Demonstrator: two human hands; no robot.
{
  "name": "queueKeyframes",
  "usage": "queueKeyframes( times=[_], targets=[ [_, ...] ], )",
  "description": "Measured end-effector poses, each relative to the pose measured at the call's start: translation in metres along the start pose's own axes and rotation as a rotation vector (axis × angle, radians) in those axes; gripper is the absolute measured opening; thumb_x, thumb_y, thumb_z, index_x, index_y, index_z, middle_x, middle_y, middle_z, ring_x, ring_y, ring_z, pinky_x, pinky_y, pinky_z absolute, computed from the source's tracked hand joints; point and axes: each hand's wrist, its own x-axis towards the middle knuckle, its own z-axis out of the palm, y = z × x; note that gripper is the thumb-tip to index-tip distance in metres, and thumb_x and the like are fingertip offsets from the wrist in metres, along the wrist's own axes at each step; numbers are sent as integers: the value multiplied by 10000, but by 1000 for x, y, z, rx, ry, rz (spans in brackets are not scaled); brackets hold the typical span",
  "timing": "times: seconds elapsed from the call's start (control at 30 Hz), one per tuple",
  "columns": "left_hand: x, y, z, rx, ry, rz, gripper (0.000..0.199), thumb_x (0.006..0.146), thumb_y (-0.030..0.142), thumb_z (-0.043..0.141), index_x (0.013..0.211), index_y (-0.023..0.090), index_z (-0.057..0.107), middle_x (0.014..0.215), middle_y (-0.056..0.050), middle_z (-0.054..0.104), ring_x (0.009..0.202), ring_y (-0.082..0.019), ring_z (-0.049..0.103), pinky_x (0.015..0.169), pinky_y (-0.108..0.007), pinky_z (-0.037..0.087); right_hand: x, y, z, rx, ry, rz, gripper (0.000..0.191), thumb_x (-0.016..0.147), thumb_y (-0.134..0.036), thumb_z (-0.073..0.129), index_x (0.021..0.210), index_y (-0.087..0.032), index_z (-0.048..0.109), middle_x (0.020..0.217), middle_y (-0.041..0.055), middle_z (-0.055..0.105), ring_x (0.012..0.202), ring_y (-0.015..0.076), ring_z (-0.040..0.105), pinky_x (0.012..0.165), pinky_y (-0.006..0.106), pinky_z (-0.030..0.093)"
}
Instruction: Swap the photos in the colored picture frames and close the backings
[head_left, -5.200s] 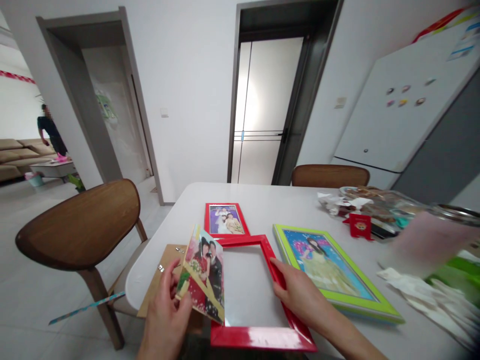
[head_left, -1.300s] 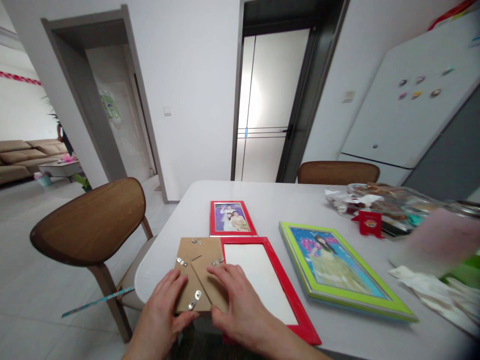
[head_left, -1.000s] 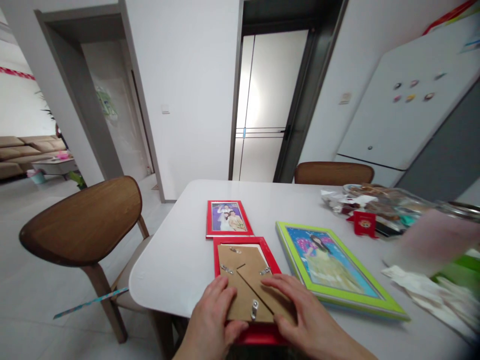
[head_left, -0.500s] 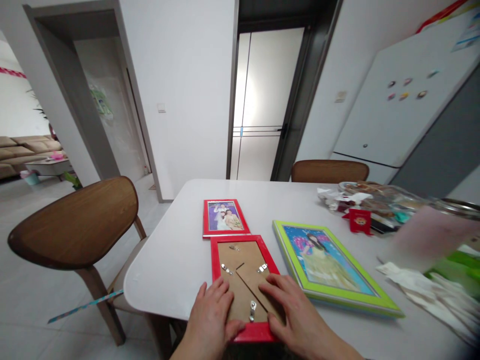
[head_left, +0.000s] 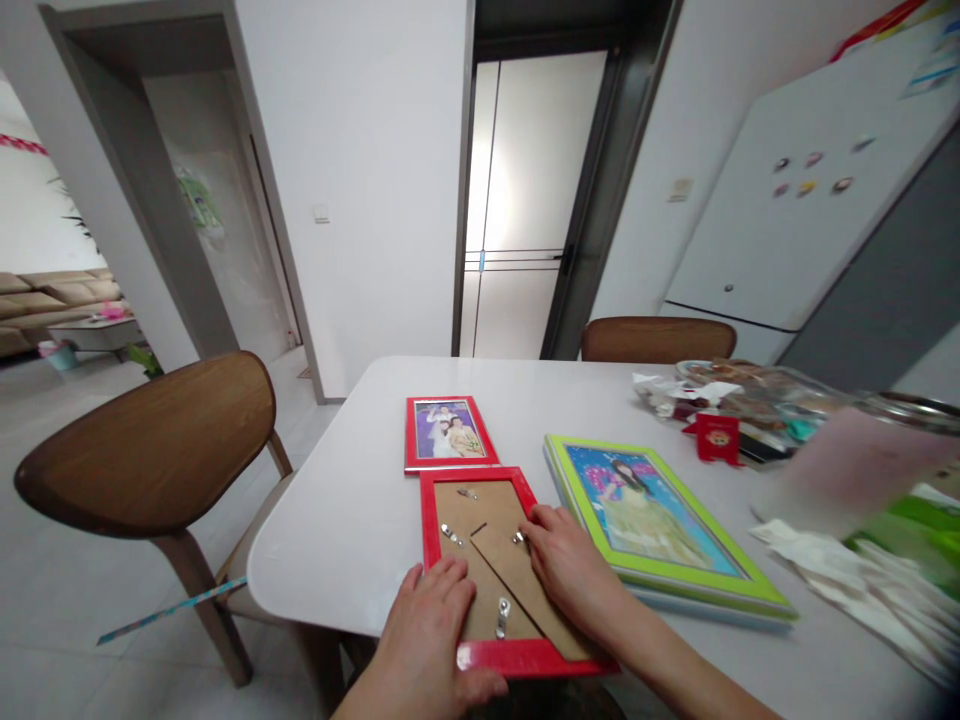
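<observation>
A red picture frame [head_left: 430, 515] lies face down at the table's near edge, its brown backing board [head_left: 487, 510] upward. My left hand [head_left: 424, 630] holds its lower left corner, thumb at the near rim and fingers over the board. The fingertips of my right hand [head_left: 570, 575] are closed on the small metal clip [head_left: 518, 538] at the board's right side, partly covering it. Another metal clip [head_left: 502, 618] sits near the bottom rim, with more at the left and top. A narrow support leg [head_left: 501, 572] runs slantwise across the board.
Just beyond lies a smaller red frame [head_left: 486, 440] with a wedding photo. To the right is a green frame [head_left: 682, 570] with a portrait. Bags, a red box [head_left: 718, 438] and white cloth [head_left: 862, 580] crowd the table's right side. A wooden chair [head_left: 150, 450] stands left.
My right hand has moved up and away from the lower right of the frame to the right-side clip. My left hand stays at the lower left corner.
</observation>
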Motion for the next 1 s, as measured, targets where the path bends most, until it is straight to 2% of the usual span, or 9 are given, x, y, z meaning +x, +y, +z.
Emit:
queueKeyframes(
  times=[0.07, 0.2, 0.33, 0.43, 0.6, 0.7, 0.83, 1.0],
  targets=[
    [0, 0, 1, -2, 4, -14, 704, 520, 459, 689, 1121, 157, 482, 1277, -117, 406, 1175, -269, 345, 991, -458, 212, 1, 1, -1, -11, -23, -22, 250, 733, -71, 372, 767, -123, 614, 875, 116, 543, 832, 204, 462, 769, 323, 375],
    [0, 3, 0, 2, 1, -18, 676, 536, 440, 682, 1114, 148, 487, 1277, -120, 406, 1174, -273, 348, 986, -455, 230, -5, 3, -2, 17, -18, -51, 257, 723, -68, 374, 805, -109, 614, 922, 128, 531, 883, 221, 444, 802, 344, 372],
    [-2, 2, -2, 9, 7, -20, 658, 543, 409, 683, 1107, 130, 489, 1277, -131, 402, 1172, -272, 351, 986, -440, 247, -14, 3, -5, 55, 17, -66, 278, 746, -107, 368, 909, -113, 594, 985, 126, 523, 918, 223, 444, 821, 366, 374],
    [-3, -2, -2, 10, 22, -8, 623, 517, 383, 704, 1061, 144, 515, 1272, -121, 413, 1169, -264, 357, 984, -423, 263, -26, -6, -11, 134, 33, -156, 302, 769, -160, 372, 1000, -163, 567, 1035, 106, 514, 961, 216, 435, 841, 373, 365],
    [-3, -7, 0, -19, 55, 5, 535, 516, 350, 708, 988, 163, 539, 1262, -109, 429, 1166, -253, 364, 982, -419, 271, -43, -32, -26, 246, -115, -366, 282, 770, -219, 417, 995, -287, 573, 1068, 49, 506, 1000, 210, 412, 851, 377, 339],
    [-3, -8, 1, -33, 62, 15, 519, 507, 345, 716, 960, 158, 546, 1256, -112, 436, 1164, -251, 366, 983, -408, 274, -45, -38, -29, 226, -172, -373, 275, 761, -237, 433, 990, -294, 575, 1094, 46, 499, 1022, 221, 392, 859, 397, 316],
    [-3, -10, 2, -57, 67, 14, 524, 506, 318, 717, 972, 153, 544, 1266, -108, 424, 1171, -244, 357, 980, -384, 287, -45, -35, -28, 200, -228, -391, 345, 723, -331, 490, 1063, -287, 534, 1165, 55, 473, 1065, 248, 363, 882, 428, 281],
    [-4, -11, 3, -93, 64, 3, 503, 507, 314, 713, 955, 165, 540, 1275, -102, 413, 1182, -244, 339, 980, -393, 284, -50, -32, -27, 215, -233, -382, 419, 684, -357, 527, 1099, -294, 512, 1205, 55, 448, 1091, 264, 344, 895, 439, 263]
  ],
)
